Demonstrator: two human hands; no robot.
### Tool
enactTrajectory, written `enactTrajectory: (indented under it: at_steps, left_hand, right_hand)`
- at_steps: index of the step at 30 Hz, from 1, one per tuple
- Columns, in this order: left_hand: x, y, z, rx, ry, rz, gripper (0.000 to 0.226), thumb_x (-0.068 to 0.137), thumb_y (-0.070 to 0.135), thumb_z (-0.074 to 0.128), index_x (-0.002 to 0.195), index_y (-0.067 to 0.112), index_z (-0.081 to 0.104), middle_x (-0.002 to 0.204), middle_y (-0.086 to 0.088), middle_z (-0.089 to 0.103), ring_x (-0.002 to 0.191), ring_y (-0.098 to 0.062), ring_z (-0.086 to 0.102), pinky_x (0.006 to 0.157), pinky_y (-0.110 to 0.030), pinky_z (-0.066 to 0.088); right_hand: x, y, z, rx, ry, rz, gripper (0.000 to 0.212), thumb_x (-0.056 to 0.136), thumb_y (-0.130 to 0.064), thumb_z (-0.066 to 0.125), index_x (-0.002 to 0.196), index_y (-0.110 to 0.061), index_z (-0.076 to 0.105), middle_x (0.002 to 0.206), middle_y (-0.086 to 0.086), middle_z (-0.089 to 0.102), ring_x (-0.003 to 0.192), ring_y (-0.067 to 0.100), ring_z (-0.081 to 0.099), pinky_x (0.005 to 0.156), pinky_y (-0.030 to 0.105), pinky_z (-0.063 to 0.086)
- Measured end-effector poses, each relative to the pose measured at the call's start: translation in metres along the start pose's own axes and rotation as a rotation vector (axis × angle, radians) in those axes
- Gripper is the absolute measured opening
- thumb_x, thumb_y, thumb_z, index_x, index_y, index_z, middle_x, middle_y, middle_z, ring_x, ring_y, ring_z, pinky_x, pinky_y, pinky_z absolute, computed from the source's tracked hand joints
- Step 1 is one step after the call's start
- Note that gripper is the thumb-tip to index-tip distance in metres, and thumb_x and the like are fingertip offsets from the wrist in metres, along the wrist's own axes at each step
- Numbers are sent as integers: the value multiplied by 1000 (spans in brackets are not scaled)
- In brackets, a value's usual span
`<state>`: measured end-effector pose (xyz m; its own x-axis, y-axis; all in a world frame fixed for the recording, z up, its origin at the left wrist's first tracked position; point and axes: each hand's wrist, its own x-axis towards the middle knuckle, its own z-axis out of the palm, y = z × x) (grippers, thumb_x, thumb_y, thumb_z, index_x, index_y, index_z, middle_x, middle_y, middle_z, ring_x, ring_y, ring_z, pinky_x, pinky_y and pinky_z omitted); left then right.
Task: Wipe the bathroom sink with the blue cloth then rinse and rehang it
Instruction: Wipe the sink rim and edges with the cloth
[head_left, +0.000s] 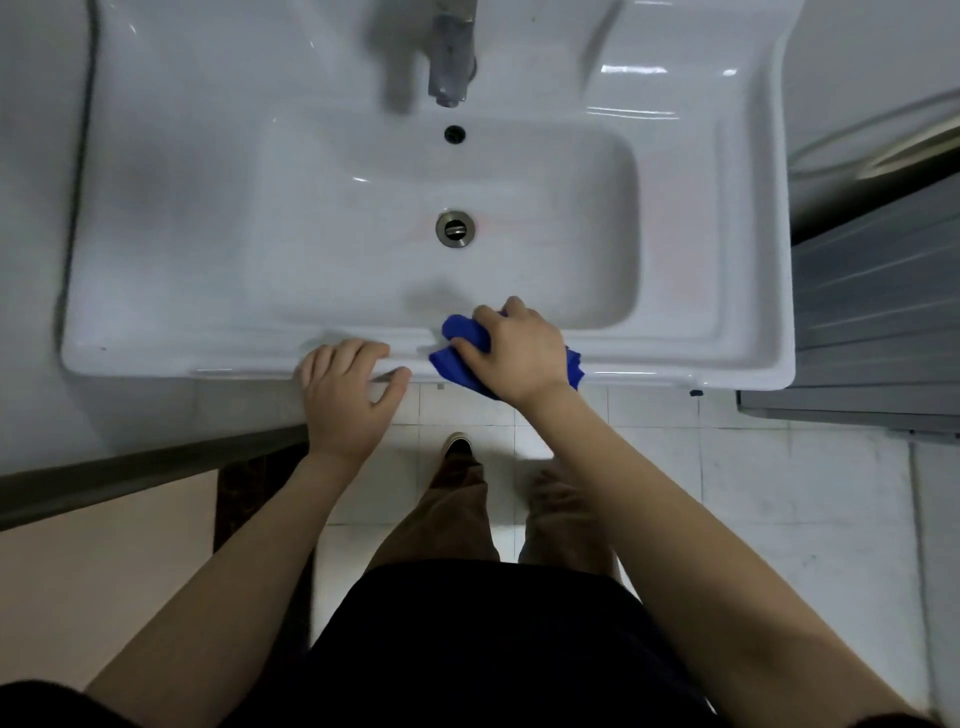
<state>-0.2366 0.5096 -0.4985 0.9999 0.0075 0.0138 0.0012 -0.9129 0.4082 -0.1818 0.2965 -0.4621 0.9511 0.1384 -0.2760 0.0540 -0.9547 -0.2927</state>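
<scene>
The white ceramic sink (171, 218) fills the upper half of the head view, with a metal drain (455, 229) in the middle of its basin and a chrome tap (451, 62) at the back. My right hand (519, 353) presses a bunched blue cloth (460, 340) onto the sink's front rim, just right of centre; most of the cloth is hidden under the hand. My left hand (345, 389) rests on the front edge of the sink to the left of the cloth, fingers curled over the rim and holding nothing else.
An overflow hole (454, 133) sits below the tap. A grey slatted surface (872, 312) stands right of the sink, a white wall and dark ledge (130, 467) to the left. My legs and a shoe (457, 447) stand on the white tiled floor below.
</scene>
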Motion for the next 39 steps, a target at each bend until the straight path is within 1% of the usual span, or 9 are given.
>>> enactTrajectory:
  at_steps: [4, 9, 14, 17, 25, 29, 33, 36, 39]
  left_hand:
    - [1, 4, 1, -13, 37, -22, 32, 89, 43, 55, 102, 18, 68, 104, 0, 66, 97, -24, 55, 96, -37, 32]
    - [0, 13, 7, -40, 131, -56, 30, 89, 40, 57, 96, 14, 70, 100, -5, 67, 95, -28, 57, 94, -35, 33]
    - [1, 24, 16, -29, 202, -147, 23, 89, 33, 59, 88, 12, 69, 92, -8, 66, 89, -32, 58, 94, -36, 33]
    - [3, 30, 19, -21, 221, -180, 20, 89, 29, 61, 84, 10, 66, 88, -9, 64, 84, -33, 57, 92, -37, 35]
    - [5, 25, 21, 3, 171, -203, 23, 91, 33, 56, 82, 13, 62, 88, -5, 63, 85, -30, 58, 89, -38, 36]
    - [5, 24, 19, 0, 139, -181, 27, 92, 36, 54, 85, 13, 65, 92, -4, 65, 88, -28, 58, 93, -40, 36]
    - [4, 24, 19, -32, 153, -182, 29, 91, 38, 55, 85, 12, 66, 92, -4, 65, 89, -28, 58, 97, -43, 36]
    - [4, 23, 21, -33, 167, -193, 27, 91, 38, 55, 84, 14, 64, 91, -4, 64, 88, -27, 58, 105, -42, 31]
    - [4, 25, 22, -14, 182, -196, 24, 91, 36, 55, 82, 14, 62, 90, -3, 63, 87, -27, 57, 108, -42, 31]
  right_hand:
    - [5, 9, -2, 41, -47, -89, 40, 92, -57, 46, 106, -23, 62, 99, 5, 57, 82, 26, 58, 61, 29, 39]
    - [-22, 130, -40, 33, -28, -23, 37, 90, -59, 47, 97, -26, 60, 90, 0, 55, 73, 25, 58, 61, 31, 44]
    - [-41, 230, -72, -64, -59, 99, 40, 91, -58, 46, 102, -21, 56, 89, 4, 53, 70, 28, 54, 60, 33, 43]
    - [-36, 218, -62, -74, -36, 49, 40, 90, -56, 48, 102, -19, 57, 91, 6, 53, 70, 30, 55, 58, 32, 40]
    - [-4, 105, -26, 17, -101, -257, 40, 94, -56, 44, 108, -21, 59, 100, 7, 55, 78, 28, 58, 58, 29, 39]
    - [-25, 170, -47, 3, -69, -168, 39, 93, -59, 43, 106, -25, 58, 96, 2, 55, 76, 25, 59, 60, 31, 44]
    - [-46, 251, -79, -97, -59, 31, 39, 91, -58, 45, 98, -22, 58, 89, 4, 55, 65, 29, 52, 55, 32, 39]
    - [-45, 237, -72, -127, -36, 64, 37, 90, -55, 47, 95, -20, 57, 92, 10, 56, 64, 31, 49, 56, 32, 37]
    - [-26, 167, -46, -67, -32, -39, 39, 91, -57, 47, 101, -21, 58, 99, 12, 56, 80, 35, 59, 63, 35, 40]
